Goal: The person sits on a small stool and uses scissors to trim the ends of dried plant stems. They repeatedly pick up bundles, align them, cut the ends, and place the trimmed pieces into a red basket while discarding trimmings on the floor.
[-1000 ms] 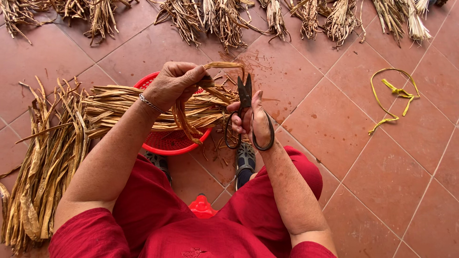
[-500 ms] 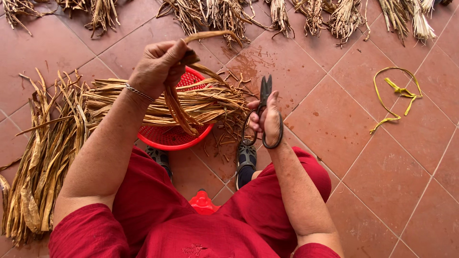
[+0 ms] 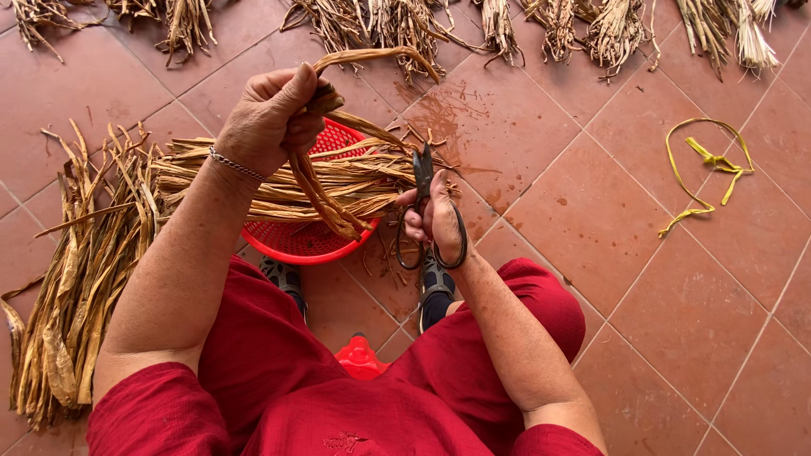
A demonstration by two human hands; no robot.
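My left hand (image 3: 269,118) is closed around a bent bundle of dried brown plant strips (image 3: 319,190), held up over a red plastic basket (image 3: 306,240). More dried strips lie across the basket's rim. My right hand (image 3: 432,221) grips a pair of black scissors (image 3: 426,207) by the loop handles, blades pointing up and closed, just right of the basket. A silver bracelet sits on my left wrist.
A pile of dried leaves (image 3: 72,279) lies on the red tiled floor at my left. Several dried bundles (image 3: 473,25) line the far edge. A yellow strap (image 3: 708,165) lies at the right. My red-clothed knees and dark shoes (image 3: 435,283) are below.
My left hand has lifted the bent strips higher and to the left, away from the scissors. My right hand with the scissors has drawn slightly right and down.
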